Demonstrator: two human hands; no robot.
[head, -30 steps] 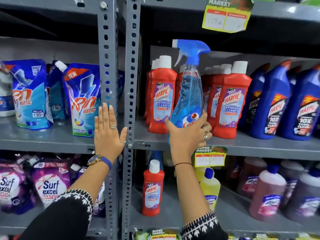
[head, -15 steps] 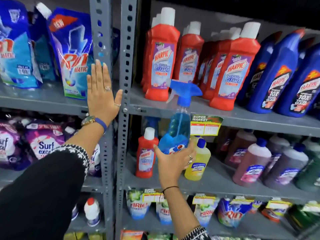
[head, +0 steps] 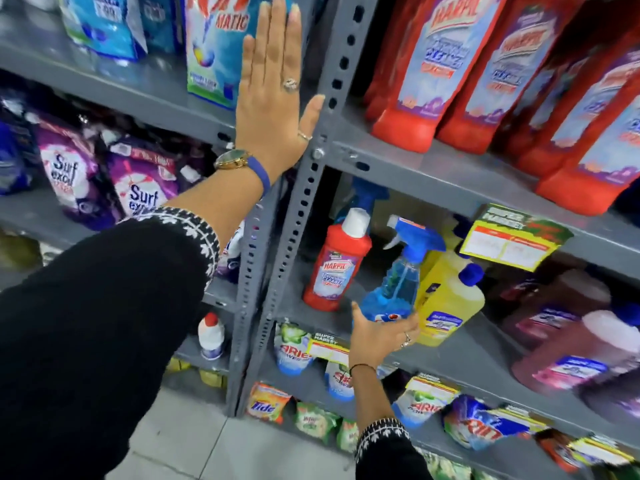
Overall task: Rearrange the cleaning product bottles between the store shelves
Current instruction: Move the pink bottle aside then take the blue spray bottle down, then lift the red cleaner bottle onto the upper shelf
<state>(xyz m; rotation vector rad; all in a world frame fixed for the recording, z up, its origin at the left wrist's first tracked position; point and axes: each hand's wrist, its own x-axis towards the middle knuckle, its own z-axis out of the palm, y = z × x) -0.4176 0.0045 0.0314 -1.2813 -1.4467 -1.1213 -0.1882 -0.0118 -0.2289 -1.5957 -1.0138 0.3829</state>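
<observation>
My right hand point(head: 375, 336) grips the base of a blue spray bottle point(head: 398, 282) with a blue trigger head. The bottle stands at the front of the middle shelf point(head: 450, 358), between a lone red Harpic bottle point(head: 337, 265) on its left and a yellow bottle point(head: 450, 299) with a blue cap on its right. Whether its base touches the shelf I cannot tell. My left hand point(head: 273, 91) lies flat, fingers spread, against the grey shelf upright point(head: 304, 202) and holds nothing. A row of red Harpic bottles point(head: 433, 74) fills the shelf above.
Pink and brown bottles point(head: 571, 348) crowd the middle shelf at the right. A yellow price tag point(head: 512, 237) hangs from the upper shelf edge. Detergent pouches point(head: 138, 188) fill the left bay, sachets point(head: 346, 375) the lower shelf. Grey floor tiles point(head: 194, 445) lie below.
My right hand has carried the spray bottle down from the upper shelf to the middle shelf, between the red and yellow bottles. The view has tilted down; my left hand stays on the upright.
</observation>
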